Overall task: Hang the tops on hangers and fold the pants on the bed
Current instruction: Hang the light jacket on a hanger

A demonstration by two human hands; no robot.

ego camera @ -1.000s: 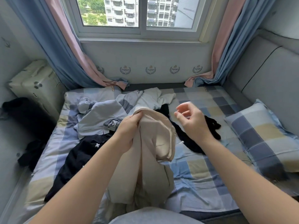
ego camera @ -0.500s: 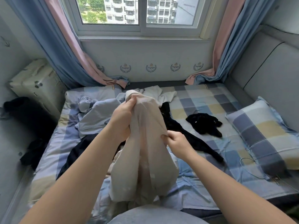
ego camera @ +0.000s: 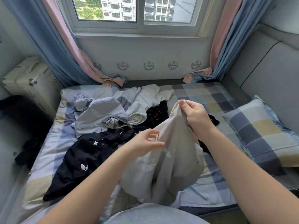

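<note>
Several garments lie in a loose heap on the bed, whose sheet is checked in blue, grey and pale yellow. None of them looks folded or hung.

In the head view, the right hand is raised over the middle of the bed. Its thumb and curled fingers pinch the top edge of a beige cotton garment. The cloth hangs from that pinch in a slack drape, its lower part bunched near the person's lap, with a pale print on its front. I cannot tell for certain whether it is a top or pants, though the print suggests a top. The left hand is just beside the hanging cloth, fingers loosely spread and holding nothing. Whether its fingertips touch the fabric is unclear.

A black garment with small white marks sprawls across the near left of the bed. Beyond it lies a crumpled pale grey-blue garment, and a cream-white garment lies nearer the window. More black cloth sits between these and the beige piece, and a small black piece shows just behind the right wrist. A checked pillow rests at the right edge.

No hanger is in view. The work seems barely begun: one item is lifted and apparently being sorted out. It has yet to be hung or folded, and every other piece in the heap awaits handling.
</note>
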